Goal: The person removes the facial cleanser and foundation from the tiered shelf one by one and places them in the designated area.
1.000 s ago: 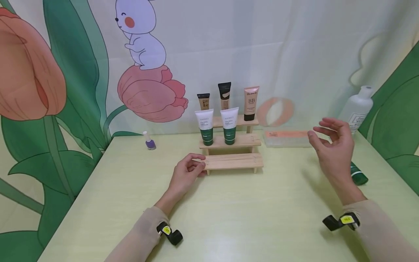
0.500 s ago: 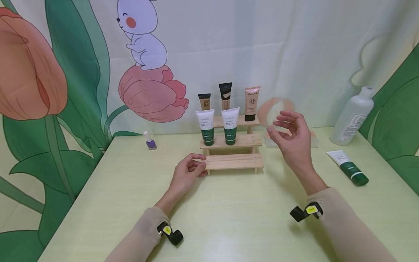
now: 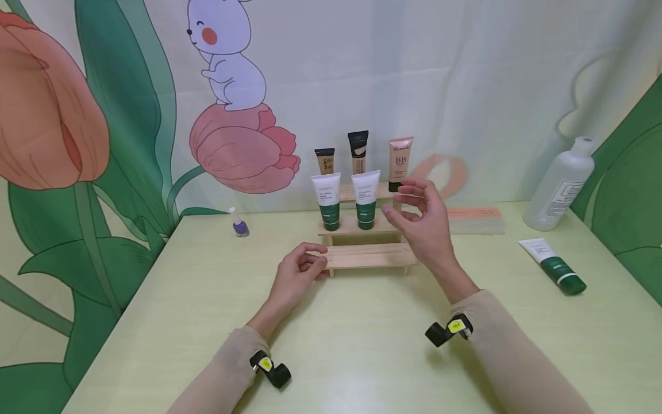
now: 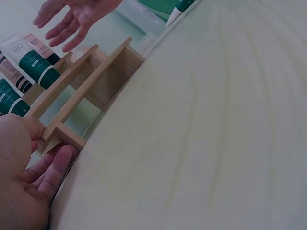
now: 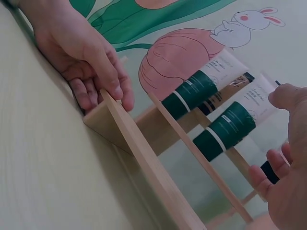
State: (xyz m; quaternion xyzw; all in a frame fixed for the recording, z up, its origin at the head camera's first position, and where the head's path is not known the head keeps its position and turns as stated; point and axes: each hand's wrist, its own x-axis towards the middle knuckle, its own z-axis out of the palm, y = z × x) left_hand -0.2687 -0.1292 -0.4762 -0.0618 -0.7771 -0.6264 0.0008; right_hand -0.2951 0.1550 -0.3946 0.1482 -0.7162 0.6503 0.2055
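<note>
A three-step wooden display stand (image 3: 372, 257) stands on the table, and my left hand (image 3: 291, 273) grips the left end of its lowest step. In the left wrist view the fingers (image 4: 56, 170) reach beneath that end. Two white-and-green tubes, one on the left (image 3: 327, 198) and one on the right (image 3: 366, 198), stand on the middle step. My right hand (image 3: 428, 227) hovers at the stand's right end, thumb and fingers apart and holding nothing. Its thumb (image 5: 287, 97) overlaps the right tube's top in the right wrist view. Behind it, a pink BB cream tube (image 3: 400, 161) stands on the top step.
Two black-topped tubes (image 3: 358, 152) share the top step, partly hidden. A purple nail polish bottle (image 3: 240, 225) stands to the left. On the right are a flat clear-and-orange box (image 3: 478, 221), a white bottle (image 3: 558, 184) and another white-and-green tube (image 3: 555, 269) lying down.
My right hand has moved left from near the white bottle to the stand's right end, uncovering the lying tube and the bottle. The left hand keeps its hold on the stand.
</note>
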